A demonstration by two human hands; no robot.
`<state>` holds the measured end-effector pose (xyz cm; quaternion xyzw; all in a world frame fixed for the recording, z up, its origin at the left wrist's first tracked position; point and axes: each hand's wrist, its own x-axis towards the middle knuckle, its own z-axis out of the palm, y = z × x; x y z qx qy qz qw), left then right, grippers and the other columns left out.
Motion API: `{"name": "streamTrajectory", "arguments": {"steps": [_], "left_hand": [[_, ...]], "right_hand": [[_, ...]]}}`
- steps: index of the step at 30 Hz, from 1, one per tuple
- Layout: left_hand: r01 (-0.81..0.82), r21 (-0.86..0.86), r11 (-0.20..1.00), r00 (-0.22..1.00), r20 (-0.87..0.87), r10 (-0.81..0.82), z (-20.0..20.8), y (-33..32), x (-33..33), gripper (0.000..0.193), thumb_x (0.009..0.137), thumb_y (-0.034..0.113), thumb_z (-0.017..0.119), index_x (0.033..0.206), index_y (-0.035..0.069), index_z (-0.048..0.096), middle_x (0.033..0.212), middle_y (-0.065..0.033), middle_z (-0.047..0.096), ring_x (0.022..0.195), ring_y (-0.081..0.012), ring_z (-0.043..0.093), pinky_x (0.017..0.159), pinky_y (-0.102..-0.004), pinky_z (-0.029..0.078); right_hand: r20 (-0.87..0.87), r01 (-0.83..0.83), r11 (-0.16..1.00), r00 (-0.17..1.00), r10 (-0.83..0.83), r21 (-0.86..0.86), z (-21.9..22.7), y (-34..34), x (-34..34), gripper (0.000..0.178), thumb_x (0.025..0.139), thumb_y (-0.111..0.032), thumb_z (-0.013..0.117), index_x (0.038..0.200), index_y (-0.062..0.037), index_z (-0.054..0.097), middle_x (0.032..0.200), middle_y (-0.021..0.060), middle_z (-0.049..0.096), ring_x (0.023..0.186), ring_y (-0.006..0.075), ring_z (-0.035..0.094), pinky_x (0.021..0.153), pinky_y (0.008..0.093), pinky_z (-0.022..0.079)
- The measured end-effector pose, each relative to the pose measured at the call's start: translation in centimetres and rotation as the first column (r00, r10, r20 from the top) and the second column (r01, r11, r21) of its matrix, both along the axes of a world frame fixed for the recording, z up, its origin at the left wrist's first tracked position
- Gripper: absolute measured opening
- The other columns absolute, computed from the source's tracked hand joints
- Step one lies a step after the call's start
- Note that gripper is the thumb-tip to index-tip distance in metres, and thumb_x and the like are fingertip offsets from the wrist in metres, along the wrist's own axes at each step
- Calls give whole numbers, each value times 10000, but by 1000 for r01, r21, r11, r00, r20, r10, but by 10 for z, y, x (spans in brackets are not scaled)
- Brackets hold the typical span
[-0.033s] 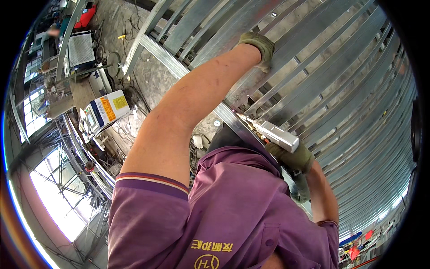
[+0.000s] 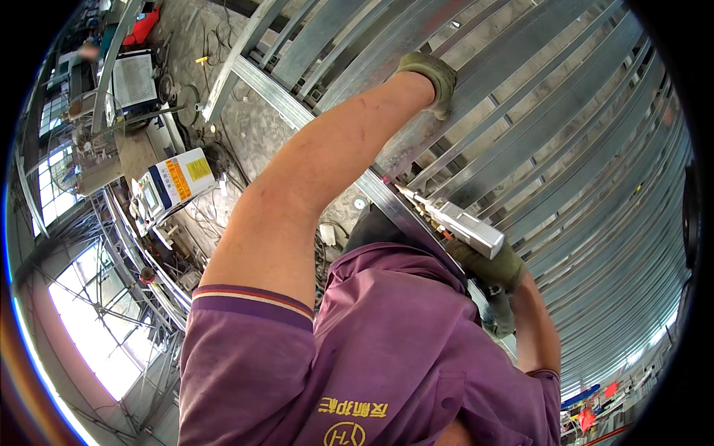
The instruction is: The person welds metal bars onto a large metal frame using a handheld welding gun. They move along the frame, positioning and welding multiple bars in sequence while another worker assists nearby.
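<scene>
My left hand (image 2: pixel 431 80), in an olive work glove, reaches out to a wide grey metal slat (image 2: pixel 372 68). Its fingers curl down against the slat, partly hidden behind the back of the glove. My right hand (image 2: pixel 487 264), gloved alike, is closed round the handle of a welding gun (image 2: pixel 470 229) with a boxy silver body. The gun's thin copper-coloured nozzle points at the joint between the slats and a long metal rail (image 2: pixel 398 204). A small reddish glow shows near the nozzle tip.
Many parallel metal slats (image 2: pixel 565 149) stretch to the right, with gaps between them. A white and blue machine (image 2: pixel 178 178) with orange and yellow labels stands at the left. Cables lie on the concrete floor (image 2: pixel 260 123). A red object (image 2: pixel 143 28) is at the far left.
My right hand and the welding gun have shifted slightly right and toward me. A reddish glow now shows more plainly at the nozzle tip. My left hand stays where it was.
</scene>
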<state>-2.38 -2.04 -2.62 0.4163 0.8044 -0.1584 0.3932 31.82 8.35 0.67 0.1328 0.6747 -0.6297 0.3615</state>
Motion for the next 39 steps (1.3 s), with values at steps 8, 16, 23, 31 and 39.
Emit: {"name": "streamTrajectory", "arguments": {"steps": [8, 16, 23, 31, 39], "left_hand": [[-20, 25, 999, 1000, 19, 20, 22, 6, 9, 592, 829, 503, 889, 1305, 156, 832, 1283, -88, 823, 1175, -333, 784, 959, -492, 630], [-32, 169, 985, 999, -26, 37, 11, -11, 3, 571, 912, 548, 806, 1318, 147, 827, 1320, -109, 812, 1210, -350, 774, 1017, -515, 613], [-67, -5, 998, 994, -86, 67, 38, -54, -68, 656, 1013, 605, 697, 1393, 74, 758, 1361, -162, 775, 1294, -370, 723, 1100, -508, 559], [-25, -25, 999, 998, -64, 23, 24, -51, -52, 537, 1040, 495, 636, 1364, 92, 781, 1342, -163, 786, 1231, -399, 744, 1054, -508, 578], [-6, -38, 999, 1000, 19, 7, 3, -46, -32, 443, 1053, 358, 608, 1332, 65, 789, 1331, -178, 784, 1206, -393, 748, 1020, -505, 580]], "right_hand": [[83, 69, 998, 994, -68, -8, 51, 16, -16, 436, 1073, -268, 797, 1436, -39, 717, 1269, 152, 801, 1126, 246, 742, 997, 365, 583], [25, 63, 998, 998, -63, 25, 45, -15, -66, 363, 1088, -274, 782, 1381, -64, 753, 1082, 99, 803, 930, 186, 733, 834, 356, 604], [160, 179, 983, 972, -171, -40, 35, -7, -54, 480, 1061, -382, 821, 1444, -108, 731, 823, -32, 704, 631, 49, 600, 534, 267, 497], [216, 231, 971, 953, -213, -61, 26, -2, -49, 520, 1028, -360, 864, 1449, -89, 722, 800, -24, 701, 602, 56, 590, 516, 275, 490], [205, 223, 974, 955, -212, -34, 31, 5, -53, 528, 1020, -391, 869, 1442, -107, 729, 816, -21, 722, 624, 55, 606, 528, 278, 499]]}}
